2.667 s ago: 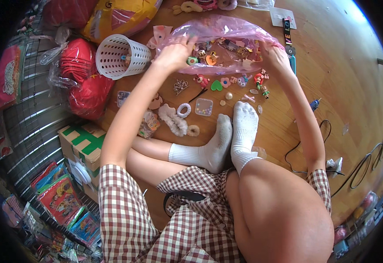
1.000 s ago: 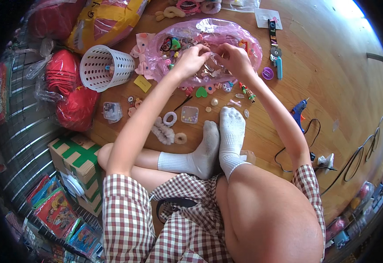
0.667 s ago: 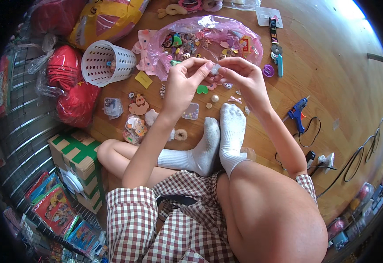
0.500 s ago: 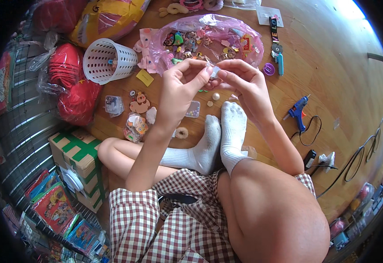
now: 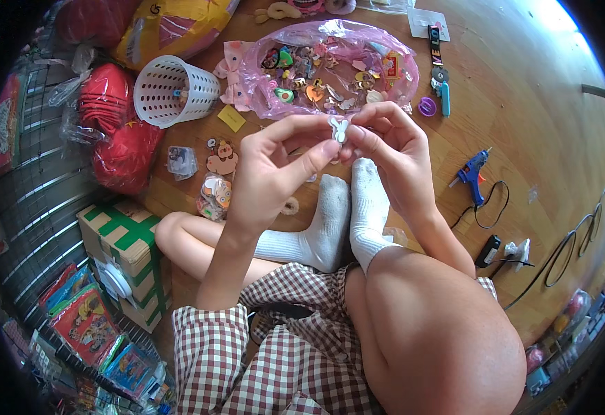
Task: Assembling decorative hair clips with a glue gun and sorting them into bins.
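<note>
A small white charm shaped like a rabbit's head (image 5: 338, 129) is pinched between both hands, above my socked feet. My left hand (image 5: 278, 166) grips its left side between thumb and fingers. From the other side, my right hand (image 5: 398, 152) holds it with thumb and forefinger, the other fingers curled behind. Just beyond the hands lies an opened pink plastic bag (image 5: 250, 90), full of colourful flat charms (image 5: 315, 93). Below my left hand, a fuzzy beige ring (image 5: 290, 206) shows in part; my hands cover other small pieces there.
A white perforated basket (image 5: 171, 90), a yellow card (image 5: 231, 118) and a bag of stickers or charms (image 5: 214, 194) lie left. On the right are a blue glue gun (image 5: 473, 173) with its cable, a purple ring (image 5: 427, 106) and a black adapter (image 5: 488, 251). A taped cardboard box (image 5: 126, 242) stands by the rack.
Both hands have come lower, nearer to me, uncovering more of the charms in the pink bag. The white piece has been turned, so its rabbit shape now shows.
</note>
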